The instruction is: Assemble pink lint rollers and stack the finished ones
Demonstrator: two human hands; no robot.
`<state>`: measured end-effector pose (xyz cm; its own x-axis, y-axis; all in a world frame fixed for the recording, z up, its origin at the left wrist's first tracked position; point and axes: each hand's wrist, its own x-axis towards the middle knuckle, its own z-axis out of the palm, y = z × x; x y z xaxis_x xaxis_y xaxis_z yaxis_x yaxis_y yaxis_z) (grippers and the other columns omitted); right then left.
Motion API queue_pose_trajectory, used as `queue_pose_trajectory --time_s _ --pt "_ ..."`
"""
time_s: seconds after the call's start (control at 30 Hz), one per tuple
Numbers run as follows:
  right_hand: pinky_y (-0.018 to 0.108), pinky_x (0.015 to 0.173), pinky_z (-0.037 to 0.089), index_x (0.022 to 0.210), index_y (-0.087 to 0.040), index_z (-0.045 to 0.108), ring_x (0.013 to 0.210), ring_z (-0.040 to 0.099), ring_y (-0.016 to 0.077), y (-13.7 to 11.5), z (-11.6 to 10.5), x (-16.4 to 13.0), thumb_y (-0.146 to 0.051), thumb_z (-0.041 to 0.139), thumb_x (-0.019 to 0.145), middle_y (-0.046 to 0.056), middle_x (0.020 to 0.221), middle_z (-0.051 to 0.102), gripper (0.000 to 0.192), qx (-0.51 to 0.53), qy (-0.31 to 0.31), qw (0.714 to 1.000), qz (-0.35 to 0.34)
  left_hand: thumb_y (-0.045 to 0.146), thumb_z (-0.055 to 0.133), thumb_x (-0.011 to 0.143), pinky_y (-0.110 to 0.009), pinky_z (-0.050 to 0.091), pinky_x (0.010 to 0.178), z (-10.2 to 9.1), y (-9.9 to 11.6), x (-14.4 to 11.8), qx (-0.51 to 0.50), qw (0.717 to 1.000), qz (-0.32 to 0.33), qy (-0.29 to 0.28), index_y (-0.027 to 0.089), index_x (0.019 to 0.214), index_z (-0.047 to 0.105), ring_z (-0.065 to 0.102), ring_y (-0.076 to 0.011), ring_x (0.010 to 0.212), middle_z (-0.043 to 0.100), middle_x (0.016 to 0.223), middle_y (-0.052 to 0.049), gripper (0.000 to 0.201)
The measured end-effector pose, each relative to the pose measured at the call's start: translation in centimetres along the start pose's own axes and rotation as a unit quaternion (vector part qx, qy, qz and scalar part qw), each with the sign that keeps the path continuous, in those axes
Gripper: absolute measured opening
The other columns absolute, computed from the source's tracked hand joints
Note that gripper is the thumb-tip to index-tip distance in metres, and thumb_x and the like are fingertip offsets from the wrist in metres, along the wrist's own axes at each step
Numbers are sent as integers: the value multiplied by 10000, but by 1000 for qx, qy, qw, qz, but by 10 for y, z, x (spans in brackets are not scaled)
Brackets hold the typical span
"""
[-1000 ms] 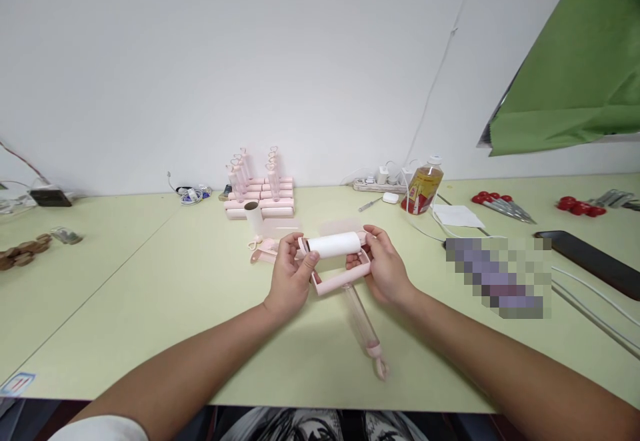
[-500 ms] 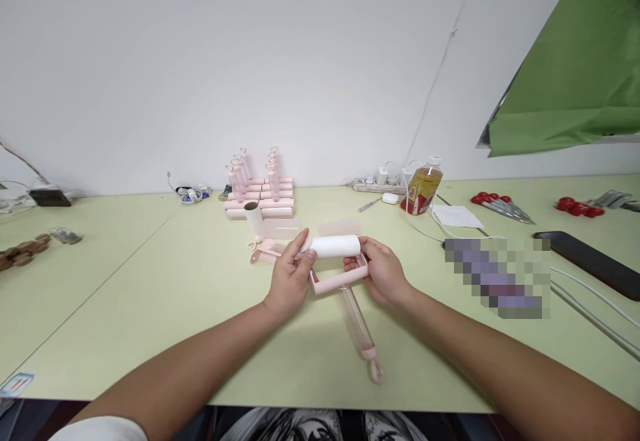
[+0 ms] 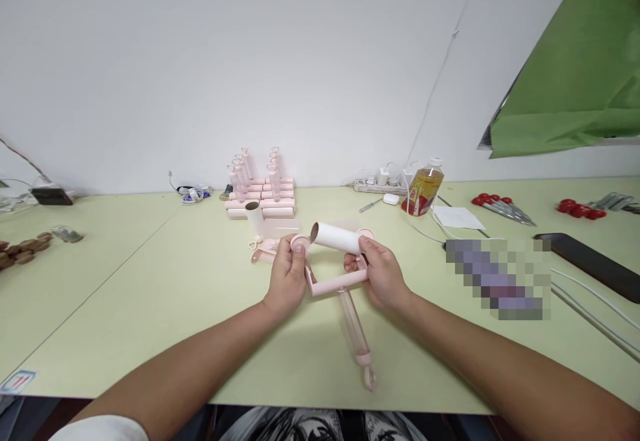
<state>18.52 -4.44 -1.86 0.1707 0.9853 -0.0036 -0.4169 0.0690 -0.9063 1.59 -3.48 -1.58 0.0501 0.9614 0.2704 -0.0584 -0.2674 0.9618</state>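
My left hand (image 3: 290,274) is closed on the left end of a pink lint roller frame (image 3: 337,283), its thumb on the round end cap (image 3: 301,243). My right hand (image 3: 383,267) grips the right end of a white lint roll (image 3: 336,236) and also touches the frame's right side. The roll tilts, its left end raised with the cardboard core showing, apart from the left cap. The frame's clear handle (image 3: 355,324) points down towards me and ends in a pink loop. Beyond my left hand lie another pink frame (image 3: 263,255) and an upright white roll (image 3: 254,221).
Several pink lint rollers (image 3: 260,204) stand by the wall. To the right are a drink bottle (image 3: 423,187), a power strip (image 3: 375,186), white paper (image 3: 457,217), red-handled tools (image 3: 503,207) and a black case (image 3: 587,264). Walnuts (image 3: 25,251) lie far left.
The roll's left end has come away from the left end cap and swung up, exposing its core. My left hand has shifted slightly left with the frame's end.
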Motion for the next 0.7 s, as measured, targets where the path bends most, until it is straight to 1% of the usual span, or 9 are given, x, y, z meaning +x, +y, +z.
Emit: queue_pose_trajectory --time_s 0.07,0.17,0.23,0.3,0.37,0.4,0.5,0.57,0.7 --pt "233 513 443 869 -152 607 521 547 124 -1 0 1 -539 724 705 3 552 597 436 21 -3 1000 7 595 465 889 -228 440 411 1 0 0 -14 999 -35 -20 206 961 478 465 -66 440 672 939 -33 396" --pt "222 483 427 896 -160 600 497 516 106 0 0 4 -567 726 700 -8 572 589 469 28 -17 999 15 571 518 865 -226 455 424 2 -1 1 -24 996 -68 -43 187 914 498 433 -58 463 667 980 -46 387" --pt "208 425 372 874 -159 599 449 435 74 1 0 5 -593 717 701 -10 597 583 481 19 -21 1000 9 524 568 841 -220 447 433 1 0 3 -15 993 -91 -67 162 865 554 428 -59 475 660 909 -41 363" --pt "196 386 309 825 -158 596 425 341 49 2 0 6 -607 718 693 -24 594 547 483 14 -21 1000 -2 463 617 809 -211 424 438 0 3 7 0 985 -133 -107 139 792 592 438 -54 464 642 818 -30 325" --pt "192 379 282 786 -160 588 427 295 41 2 0 6 -612 720 689 -43 575 492 481 13 -28 1000 -6 423 654 775 -208 397 433 -2 7 11 8 973 -175 -149 127 765 606 457 -51 438 625 757 -19 301" --pt "192 378 276 777 -162 583 429 289 41 2 1 6 -618 716 689 -49 572 470 482 11 -34 999 -5 412 673 759 -208 387 427 -3 8 13 8 968 -186 -166 128 790 608 470 -55 427 621 735 -10 293" --pt "197 374 262 783 -168 574 426 279 43 -1 0 6 -643 693 697 -62 569 415 498 2 -48 999 -6 384 716 729 -205 377 413 -8 13 18 9 965 -182 -191 160 941 569 518 -79 407 616 685 27 342" --pt "201 371 265 799 -172 572 421 272 46 -2 0 6 -659 684 695 -76 557 366 511 1 -44 999 -8 363 709 741 -200 379 409 -9 15 19 14 963 -175 -204 178 992 536 540 -87 400 623 682 38 356" --pt "209 372 291 779 -177 559 413 280 51 -3 -2 5 -674 665 702 -81 548 336 514 -10 -43 999 -20 317 688 746 -204 406 392 -4 20 20 17 962 -171 -211 174 915 559 500 -61 376 620 703 35 256"
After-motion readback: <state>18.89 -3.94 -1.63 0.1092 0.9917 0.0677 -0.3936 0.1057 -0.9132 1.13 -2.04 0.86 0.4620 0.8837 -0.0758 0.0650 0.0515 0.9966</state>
